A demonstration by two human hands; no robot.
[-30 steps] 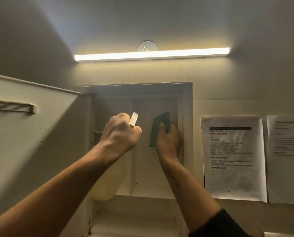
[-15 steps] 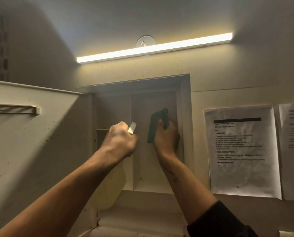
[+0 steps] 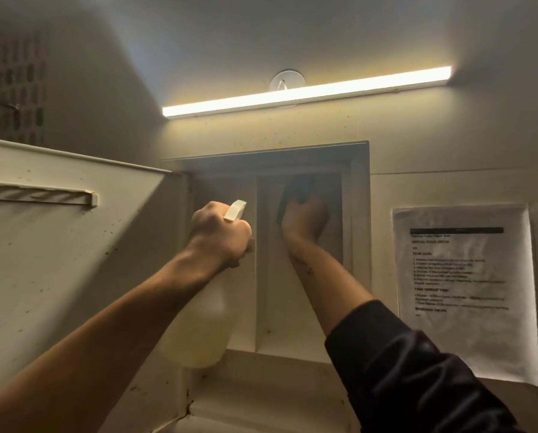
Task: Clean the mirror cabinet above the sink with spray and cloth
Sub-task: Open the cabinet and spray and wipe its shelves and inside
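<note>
Hands both reach up into the open mirror cabinet (image 3: 360,170); the left hand (image 3: 219,235) is wrapped round the neck of a pale spray bottle (image 3: 199,323), nozzle aimed at the interior; the right hand (image 3: 306,220) presses a dark green cloth (image 3: 296,189) against the back wall of the right compartment, near its top; the cabinet door (image 3: 58,260) stands swung out left; a light bar (image 3: 308,90) glows above; printed sheets (image 3: 464,292) hang on the wall to the right.

The open door (image 3: 58,245) stood left of the cabinet (image 3: 360,214); papers (image 3: 464,292) hung right of it, a light bar (image 3: 308,90) above.
</note>
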